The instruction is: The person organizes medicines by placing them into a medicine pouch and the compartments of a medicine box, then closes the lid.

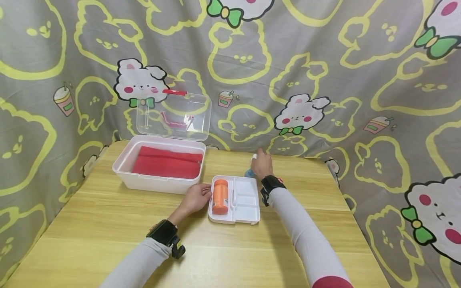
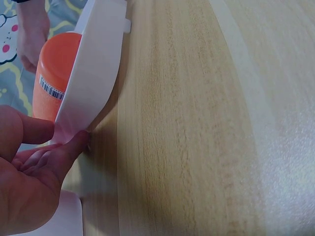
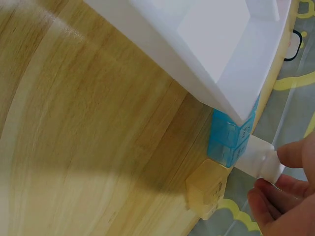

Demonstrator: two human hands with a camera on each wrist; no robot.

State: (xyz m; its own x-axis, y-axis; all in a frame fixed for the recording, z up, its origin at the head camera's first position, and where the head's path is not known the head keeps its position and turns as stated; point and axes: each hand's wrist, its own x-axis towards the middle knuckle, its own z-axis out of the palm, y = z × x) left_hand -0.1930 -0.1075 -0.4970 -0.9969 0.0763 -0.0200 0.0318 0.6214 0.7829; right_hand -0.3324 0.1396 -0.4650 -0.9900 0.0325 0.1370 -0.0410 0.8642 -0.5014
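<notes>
The left hand (image 1: pixel 196 199) pinches the left edge of a white compartment tray (image 1: pixel 247 186) between thumb and fingers. An orange bottle (image 1: pixel 220 196) lies on its side in the tray's left half. Behind the tray, the right hand (image 1: pixel 262 164) grips a small white container (image 3: pixel 253 155) near a blue pill box (image 3: pixel 227 140) and a yellow box (image 3: pixel 206 187), these 2 side by side. Left of the tray, a lidded plastic box (image 1: pixel 155 184) contains a red zip pouch (image 1: pixel 167 163).
</notes>
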